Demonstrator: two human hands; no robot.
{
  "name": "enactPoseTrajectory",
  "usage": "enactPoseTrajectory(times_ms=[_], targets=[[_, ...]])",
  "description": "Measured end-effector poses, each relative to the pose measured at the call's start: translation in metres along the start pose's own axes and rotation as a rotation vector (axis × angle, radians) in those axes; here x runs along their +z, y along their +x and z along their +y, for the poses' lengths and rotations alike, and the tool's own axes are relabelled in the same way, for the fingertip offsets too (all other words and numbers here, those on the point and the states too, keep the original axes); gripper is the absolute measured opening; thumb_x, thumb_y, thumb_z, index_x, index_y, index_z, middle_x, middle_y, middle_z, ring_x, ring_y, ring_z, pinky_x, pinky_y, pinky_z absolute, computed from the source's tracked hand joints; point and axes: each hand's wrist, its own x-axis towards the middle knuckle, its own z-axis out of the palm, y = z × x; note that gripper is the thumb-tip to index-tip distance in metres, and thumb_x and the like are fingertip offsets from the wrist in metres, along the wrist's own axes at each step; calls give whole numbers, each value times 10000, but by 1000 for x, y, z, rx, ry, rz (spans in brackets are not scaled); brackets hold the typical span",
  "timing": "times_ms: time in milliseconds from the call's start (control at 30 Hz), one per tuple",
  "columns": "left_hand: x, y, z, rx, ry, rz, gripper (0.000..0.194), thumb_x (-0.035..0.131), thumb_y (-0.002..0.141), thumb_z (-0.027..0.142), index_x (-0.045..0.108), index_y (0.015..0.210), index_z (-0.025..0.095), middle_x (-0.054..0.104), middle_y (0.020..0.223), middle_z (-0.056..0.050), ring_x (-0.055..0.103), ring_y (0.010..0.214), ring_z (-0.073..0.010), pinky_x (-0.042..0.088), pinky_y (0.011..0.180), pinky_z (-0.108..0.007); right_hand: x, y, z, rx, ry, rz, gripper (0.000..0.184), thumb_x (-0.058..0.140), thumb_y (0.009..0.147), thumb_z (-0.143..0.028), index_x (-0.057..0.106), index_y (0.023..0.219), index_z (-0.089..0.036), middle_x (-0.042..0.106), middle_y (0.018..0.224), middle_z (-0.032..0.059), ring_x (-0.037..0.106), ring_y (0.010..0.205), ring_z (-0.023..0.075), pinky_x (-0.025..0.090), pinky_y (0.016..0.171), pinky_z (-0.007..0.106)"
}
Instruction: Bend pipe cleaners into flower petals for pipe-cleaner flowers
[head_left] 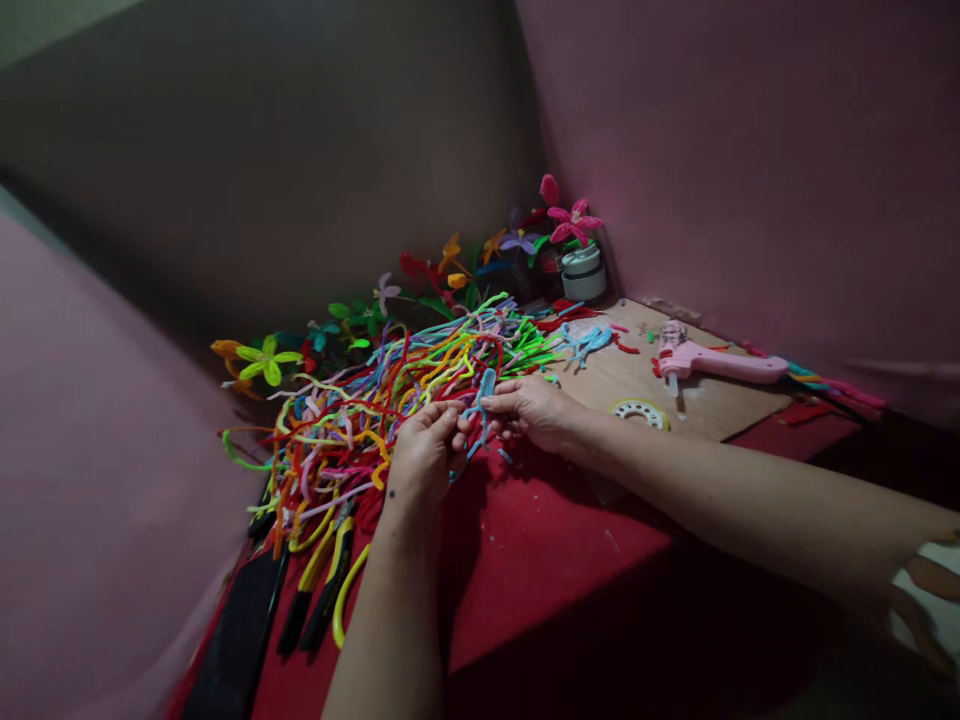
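Note:
Between my two hands is a light blue pipe cleaner (487, 384), bent into a narrow loop at its top with ends hanging below. My left hand (429, 442) pinches one side of it, fingers closed. From the other side, my right hand (531, 408) grips it between thumb and fingers just under the loop. Right behind both hands spreads a large heap of loose pipe cleaners (360, 400) in many colours. More light blue bent pieces (587, 343) lie on the board beyond my right hand.
A pink glue gun (724, 362) and a roll of tape (640, 414) rest on a wooden board (585, 385). Pliers with yellow and black handles (319, 570) lie at the left by a dark flat object (238, 640). Pipe-cleaner flowers (268, 360) line the back near a white container (583, 274).

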Motion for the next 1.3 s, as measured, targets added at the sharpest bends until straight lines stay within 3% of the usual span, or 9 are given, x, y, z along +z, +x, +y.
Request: enactPoseTrajectory(times_ms=[133, 267, 433, 600, 733, 800, 933, 1167, 1300], targets=[[5, -1, -2, -19, 89, -73, 309, 753, 540, 272, 594, 761, 126, 517, 506, 50, 380, 364, -28, 259, 353, -157, 0, 1, -1, -7, 1, 70, 145, 553, 733, -106, 508, 596, -124, 512, 433, -23, 456, 365, 60, 337, 344, 158], [8, 0, -6, 97, 139, 1, 257, 713, 603, 346, 589, 677, 134, 521, 486, 45, 371, 352, -33, 243, 354, -171, 0, 4, 1, -7, -53, 86, 151, 589, 705, -125, 496, 586, -134, 514, 432, -24, 440, 354, 61, 322, 361, 173], [12, -2, -5, 221, 275, 58, 243, 667, 648, 313, 534, 547, 137, 418, 388, 66, 319, 321, -33, 212, 335, -182, 4, 0, 4, -64, -245, 81, 176, 546, 689, -96, 476, 533, -140, 446, 385, -51, 369, 339, 48, 251, 371, 189], [9, 0, -2, 134, 61, 80, 275, 667, 641, 342, 479, 561, 157, 346, 386, 93, 270, 310, -23, 201, 324, -167, 8, -6, 4, -121, -289, 14, 130, 554, 643, -99, 498, 533, -137, 435, 390, -66, 332, 346, 44, 227, 382, 200], [6, 4, -3, 135, -5, 138, 319, 679, 630, 412, 551, 741, 142, 528, 540, 41, 415, 390, -41, 299, 367, -161, 6, -4, 4, -110, -145, 41, 81, 559, 632, -149, 510, 568, -140, 444, 395, -57, 352, 347, 57, 245, 379, 203], [7, 4, -5, 163, 58, 98, 339, 706, 611, 373, 563, 813, 141, 578, 625, 22, 475, 449, -53, 349, 410, -167, 4, 0, 4, -87, -30, 54, 92, 568, 598, -139, 487, 553, -145, 428, 391, -62, 339, 343, 51, 240, 375, 198], [12, 4, -12, 200, 149, -35, 274, 711, 616, 267, 574, 806, 126, 554, 577, 38, 495, 483, -61, 388, 490, -183, 1, 7, 6, -31, 101, 81, 162, 571, 545, -114, 426, 486, -152, 396, 362, -61, 310, 328, 44, 211, 359, 200], [15, 2, -13, 117, 64, -48, 317, 743, 543, 204, 596, 812, 122, 612, 649, 10, 538, 523, -79, 419, 524, -204, 2, 2, 3, -79, 108, 54, 173, 600, 618, -165, 475, 501, -140, 430, 366, -47, 340, 330, 57, 259, 353, 212], [17, -1, -11, 67, -60, -122, 314, 721, 600, 223, 601, 871, 118, 623, 658, -7, 569, 546, -92, 455, 555, -220, 3, 0, 3, -92, 141, 65, 124, 633, 609, -160, 527, 554, -127, 464, 398, -50, 357, 348, 51, 275, 357, 199]])
